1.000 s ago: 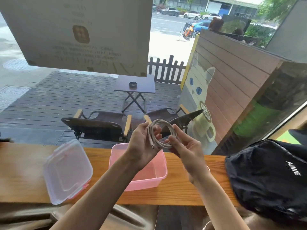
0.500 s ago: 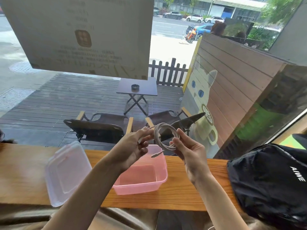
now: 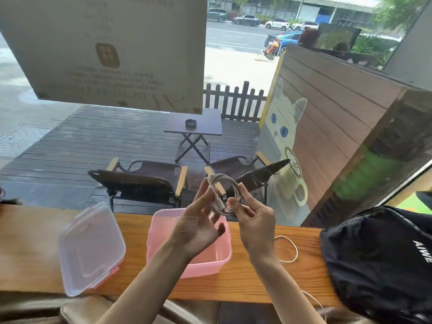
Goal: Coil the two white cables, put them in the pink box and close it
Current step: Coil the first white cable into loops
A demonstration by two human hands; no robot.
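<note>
A white cable wound into a small coil (image 3: 224,185) hangs in the air above the open pink box (image 3: 222,260). My right hand (image 3: 253,218) pinches the coil at its lower right. My left hand (image 3: 198,220) touches the coil's left side with thumb and fingertips, fingers spread. A plug end lies along the coil between both hands. The second white cable (image 3: 291,247) lies loose on the wooden counter to the right of the box and trails over the front edge. The clear lid (image 3: 90,247) with pink clips rests left of the box.
A black backpack (image 3: 383,260) fills the counter's right end. The wooden counter (image 3: 30,249) runs along a window. Outside are folding chairs, a small table and a wooden wall with a painted cat.
The loose plug end that dangled from the coil now lies against it. My left hand has come back onto the coil's left side. The view has tilted down a little.
</note>
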